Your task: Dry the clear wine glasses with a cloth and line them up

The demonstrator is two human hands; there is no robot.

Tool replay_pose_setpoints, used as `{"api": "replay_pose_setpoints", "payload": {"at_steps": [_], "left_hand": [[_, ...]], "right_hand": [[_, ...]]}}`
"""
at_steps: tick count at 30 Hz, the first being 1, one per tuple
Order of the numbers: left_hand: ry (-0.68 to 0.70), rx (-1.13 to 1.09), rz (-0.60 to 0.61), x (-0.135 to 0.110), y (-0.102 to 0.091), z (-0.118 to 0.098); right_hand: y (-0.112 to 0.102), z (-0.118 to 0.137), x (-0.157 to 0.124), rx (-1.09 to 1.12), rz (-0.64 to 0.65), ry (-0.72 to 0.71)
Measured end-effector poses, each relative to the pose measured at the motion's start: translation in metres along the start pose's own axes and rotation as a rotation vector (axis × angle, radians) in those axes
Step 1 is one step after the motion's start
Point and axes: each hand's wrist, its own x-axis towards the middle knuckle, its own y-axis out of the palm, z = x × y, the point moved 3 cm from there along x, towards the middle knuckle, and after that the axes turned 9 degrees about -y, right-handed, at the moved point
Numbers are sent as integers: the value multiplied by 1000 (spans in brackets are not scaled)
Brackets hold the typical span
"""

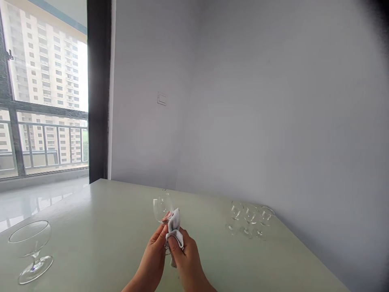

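Between my two hands, above the table's near middle, is a clear stemmed glass (pixel 162 207) with its bowl pointing up and away from me. My left hand (pixel 153 253) is closed around the lower bowl and stem from the left. In my right hand (pixel 189 253) a light grey cloth (pixel 174 229) is pinched under the thumb and pressed against the glass near its stem and foot. The hands and cloth hide most of the stem; only a bit of the foot shows below.
A larger stemmed glass (pixel 35 253) stands upright at the table's left. Three smaller stemmed glasses (pixel 249 217) stand close together at the right, near the wall (pixel 273 121). The pale green table (pixel 109 227) meets the wall at the back. A window (pixel 45 81) is on the left.
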Motion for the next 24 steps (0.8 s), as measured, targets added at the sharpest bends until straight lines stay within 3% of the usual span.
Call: {"api": "replay_pose_setpoints", "payload": {"at_steps": [4, 8, 13, 24], "left_hand": [[2, 66, 14, 3, -3, 0], [-35, 62, 38, 4, -6, 0], [-56, 43, -28, 8, -13, -7], [4, -91, -150, 13, -14, -11]], "right_hand": [[-13, -3, 5, -176, 62, 2], [-23, 3, 9, -191, 190, 11], [-30, 19, 12, -318, 194, -70], [-3, 38, -6, -568, 394, -463]]}}
